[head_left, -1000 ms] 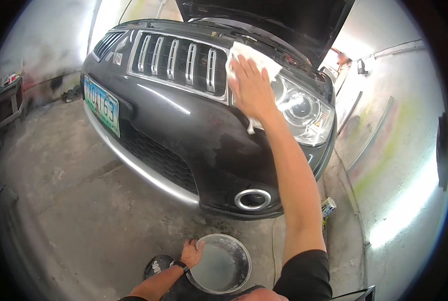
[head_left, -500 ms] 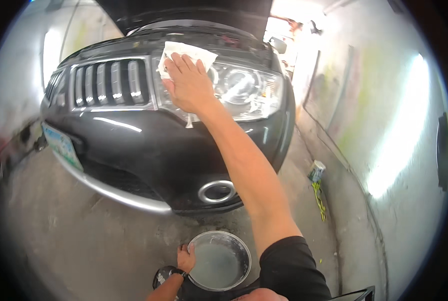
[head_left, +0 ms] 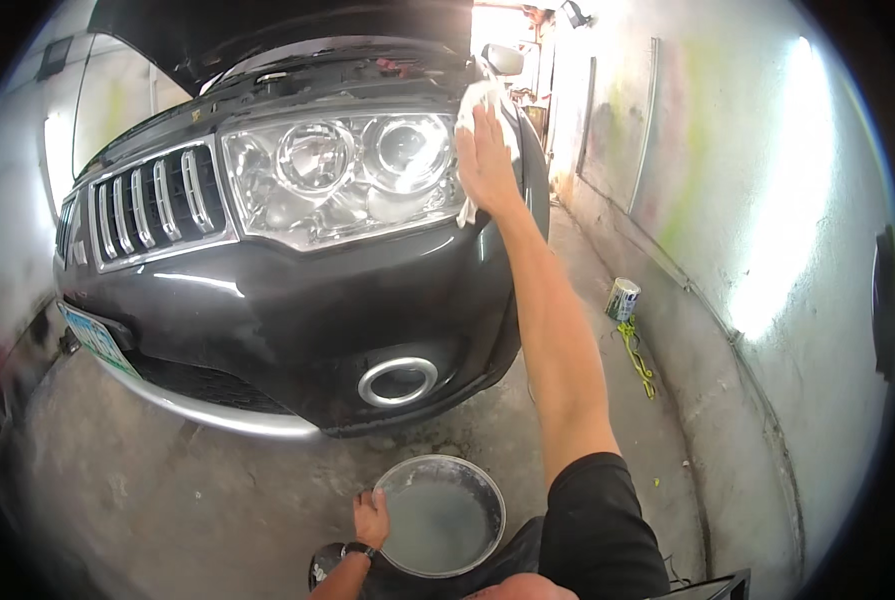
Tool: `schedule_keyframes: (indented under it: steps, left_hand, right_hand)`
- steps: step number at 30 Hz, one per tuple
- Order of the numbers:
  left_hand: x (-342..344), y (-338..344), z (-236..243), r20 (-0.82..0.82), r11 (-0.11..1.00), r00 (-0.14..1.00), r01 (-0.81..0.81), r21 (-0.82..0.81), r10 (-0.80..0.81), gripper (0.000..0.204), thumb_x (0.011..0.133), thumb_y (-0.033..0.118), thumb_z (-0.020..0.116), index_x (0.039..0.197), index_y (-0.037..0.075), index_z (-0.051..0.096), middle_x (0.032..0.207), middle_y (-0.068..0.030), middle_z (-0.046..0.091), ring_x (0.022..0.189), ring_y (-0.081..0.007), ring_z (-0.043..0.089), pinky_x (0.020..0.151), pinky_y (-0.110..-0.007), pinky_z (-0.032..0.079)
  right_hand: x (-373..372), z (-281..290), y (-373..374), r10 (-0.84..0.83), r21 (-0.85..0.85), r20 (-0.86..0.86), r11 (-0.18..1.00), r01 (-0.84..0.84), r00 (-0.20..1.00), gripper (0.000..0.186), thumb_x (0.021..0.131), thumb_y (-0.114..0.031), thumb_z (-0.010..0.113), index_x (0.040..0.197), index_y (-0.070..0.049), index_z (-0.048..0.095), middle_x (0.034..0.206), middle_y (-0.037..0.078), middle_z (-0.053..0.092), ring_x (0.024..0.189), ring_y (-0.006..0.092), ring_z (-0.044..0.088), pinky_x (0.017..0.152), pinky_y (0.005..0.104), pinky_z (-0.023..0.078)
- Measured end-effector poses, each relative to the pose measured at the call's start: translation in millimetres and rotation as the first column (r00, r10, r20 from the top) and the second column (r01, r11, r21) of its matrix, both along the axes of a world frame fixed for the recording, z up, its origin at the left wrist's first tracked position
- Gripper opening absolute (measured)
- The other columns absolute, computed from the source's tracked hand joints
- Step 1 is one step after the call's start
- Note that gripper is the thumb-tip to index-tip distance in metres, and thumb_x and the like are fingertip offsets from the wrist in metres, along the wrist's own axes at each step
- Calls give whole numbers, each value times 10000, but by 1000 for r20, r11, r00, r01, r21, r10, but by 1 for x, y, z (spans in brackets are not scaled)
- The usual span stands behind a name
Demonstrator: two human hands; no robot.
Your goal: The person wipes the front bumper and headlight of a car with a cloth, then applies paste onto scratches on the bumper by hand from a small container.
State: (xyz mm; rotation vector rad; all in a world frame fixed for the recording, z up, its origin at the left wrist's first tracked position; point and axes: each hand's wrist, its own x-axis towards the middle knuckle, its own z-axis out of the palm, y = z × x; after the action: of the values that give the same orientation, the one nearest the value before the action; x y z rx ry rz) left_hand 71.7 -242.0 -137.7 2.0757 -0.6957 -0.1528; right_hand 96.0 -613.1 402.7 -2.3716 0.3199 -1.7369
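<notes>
My right hand (head_left: 487,165) is stretched far out over the outer end of the headlight (head_left: 352,180), with a white cloth (head_left: 479,98) under its fingers. It presses the cloth flat against the car, and a corner hangs below the palm. Low in the picture my left hand (head_left: 371,518) grips the left rim of a round basin (head_left: 501,500) of cloudy grey water, thumb at the edge. The basin stands on the floor before the dark car's bumper (head_left: 297,330). The headlight's clear lens shows two round lamps.
The car's hood (head_left: 297,35) is raised. Its grille (head_left: 157,205) is at left, a ring-shaped fog lamp (head_left: 397,383) below. A can (head_left: 622,298) and a yellow-green strap (head_left: 636,360) lie on the floor at right, near a pale wall (head_left: 707,200).
My right hand has wiped across to the right with the cloth, from the headlight's inner end to its outer end. My left hand stays on the basin. The view has shifted to the right.
</notes>
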Motion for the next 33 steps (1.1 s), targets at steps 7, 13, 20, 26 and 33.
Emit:
schedule_keyframes:
  steps: [7, 13, 20, 26, 33]
  left_hand:
    - [2, -14, -9, 6, 1000, 1000, -7, -3, 7, 559, 1051, 420, 465, 1186, -104, 601, 1160, -388, 592, 1119, -549, 550, 959, -575, 458]
    - [2, -6, 7, -62, 996, 997, -35, 79, 40, 594, 1041, 459, 467, 1211, -100, 578, 1183, -390, 589, 1133, -552, 552, 974, -575, 459]
    - [16, 2, -17, 25, 996, 999, -25, 82, 24, 618, 1036, 477, 468, 1246, -96, 566, 1222, -386, 583, 1143, -541, 555, 989, -573, 453]
    - [3, -7, -6, -39, 999, 999, -3, 41, 4, 610, 1037, 466, 468, 1260, -93, 570, 1247, -386, 574, 1172, -535, 542, 1015, -553, 444]
    - [13, 2, -10, -22, 1000, 1000, -6, 26, 7, 595, 1036, 446, 480, 1262, -95, 578, 1257, -375, 577, 1217, -522, 515, 1028, -547, 434]
  right_hand:
    - [-27, -10, -60, -121, 365, -93, 919, 147, 988, 785, 1055, -528, 385, 1556, 69, 287, 1606, 314, 295, 1533, 404, 234, 1242, 399, 208]
    - [40, 2, 77, -183, -313, 12, 933, 178, 983, 630, 1019, -418, 492, 1461, 30, 445, 1513, 244, 462, 1437, 386, 400, 1193, 528, 278]
    - [23, 27, 33, 2, -336, 169, 940, 56, 986, 345, 953, -277, 632, 1200, -37, 627, 1147, 152, 629, 1153, 339, 585, 1040, 518, 412]
    - [67, 29, 61, -408, -310, 120, 851, 424, 905, 302, 953, -252, 575, 1155, -44, 660, 1182, 148, 629, 1195, 353, 545, 1008, 604, 400]
    - [109, 13, 142, -31, -558, 185, 819, 131, 982, 366, 911, -274, 605, 1180, -26, 614, 1236, 139, 587, 1186, 340, 512, 978, 531, 396]
